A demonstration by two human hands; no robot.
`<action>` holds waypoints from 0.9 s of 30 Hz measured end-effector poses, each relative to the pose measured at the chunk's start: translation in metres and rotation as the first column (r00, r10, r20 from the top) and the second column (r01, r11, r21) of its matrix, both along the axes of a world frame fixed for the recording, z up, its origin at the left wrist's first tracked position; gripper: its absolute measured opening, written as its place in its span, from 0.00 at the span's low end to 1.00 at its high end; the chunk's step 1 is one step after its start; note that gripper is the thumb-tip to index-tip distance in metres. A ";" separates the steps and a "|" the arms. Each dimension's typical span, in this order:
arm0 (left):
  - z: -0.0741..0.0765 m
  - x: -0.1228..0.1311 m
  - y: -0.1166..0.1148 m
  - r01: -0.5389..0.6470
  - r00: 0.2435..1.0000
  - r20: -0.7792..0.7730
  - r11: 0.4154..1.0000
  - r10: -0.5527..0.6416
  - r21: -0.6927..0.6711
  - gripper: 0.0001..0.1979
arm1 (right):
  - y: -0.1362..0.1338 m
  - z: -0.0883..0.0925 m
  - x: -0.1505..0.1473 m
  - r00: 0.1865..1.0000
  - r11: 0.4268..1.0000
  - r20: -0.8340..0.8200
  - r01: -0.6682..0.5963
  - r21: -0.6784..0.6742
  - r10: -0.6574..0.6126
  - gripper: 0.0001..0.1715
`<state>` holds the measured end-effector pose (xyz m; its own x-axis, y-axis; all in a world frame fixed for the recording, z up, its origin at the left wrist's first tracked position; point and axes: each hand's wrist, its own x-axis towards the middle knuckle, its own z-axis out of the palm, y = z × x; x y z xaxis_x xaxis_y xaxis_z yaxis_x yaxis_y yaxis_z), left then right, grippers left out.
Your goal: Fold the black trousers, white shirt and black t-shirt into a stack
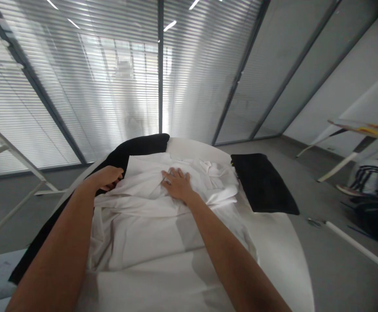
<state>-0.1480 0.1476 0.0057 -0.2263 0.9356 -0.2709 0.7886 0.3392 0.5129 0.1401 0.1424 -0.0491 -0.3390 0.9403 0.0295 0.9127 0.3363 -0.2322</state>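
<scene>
White table [283,251] by blinds [127,95], white cloth [156,238] on it, likely light, floppy, best taken by edges; right hand [177,185] spread flat atop, gripping nothing, left hand [111,177] curled beside cloth edge, hold unclear.

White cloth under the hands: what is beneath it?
The white cloth lies on the table, its far left part overlapping the black cloth. How far the black cloth runs beneath, and anything under the middle, is covered.
</scene>
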 end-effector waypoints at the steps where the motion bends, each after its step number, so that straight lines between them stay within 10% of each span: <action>1: -0.005 0.005 0.008 -0.042 0.999 -0.001 0.999 0.042 -0.023 0.16 | 0.000 0.000 0.000 1.000 1.000 0.003 0.001 0.005 -0.001 0.30; 12: -0.027 0.029 0.088 -0.129 0.991 0.023 0.992 0.129 0.013 0.16 | 0.002 0.000 0.004 0.999 1.000 -0.032 0.001 0.013 -0.001 0.30; 22: -0.009 0.021 0.127 0.039 0.978 -0.193 0.845 0.076 0.533 0.18 | 0.005 0.008 0.003 0.976 0.997 -0.207 -0.071 0.019 0.073 0.28; 27: -0.037 0.011 0.136 0.082 0.963 -0.269 0.910 0.034 0.407 0.15 | -0.004 0.006 0.001 0.980 0.991 -0.150 -0.136 -0.009 0.133 0.28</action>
<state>-0.1371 0.2838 -0.0308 -0.2113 0.9556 0.2053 0.9192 0.1229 0.3740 0.1410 0.1384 -0.0432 -0.4554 0.8874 0.0714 0.8142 0.4476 -0.3697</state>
